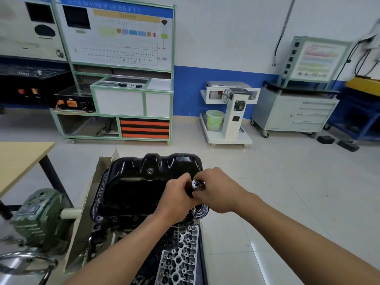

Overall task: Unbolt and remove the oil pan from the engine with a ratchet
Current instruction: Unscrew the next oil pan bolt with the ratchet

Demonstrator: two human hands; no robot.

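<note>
Both hands (205, 192) hold chrome ratchet (198, 185) over glossy black oil pan (131, 182).

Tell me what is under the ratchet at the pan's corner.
Under the ratchet, a short silvery shaft reaches the flange of the oil pan. The left hand and right hand cover the rest; the bolt itself cannot be seen.

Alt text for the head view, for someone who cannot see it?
The left hand and right hand grip a ratchet over the near right corner of a black oil pan atop an engine. A training board and a drawer cabinet stand behind.
</note>
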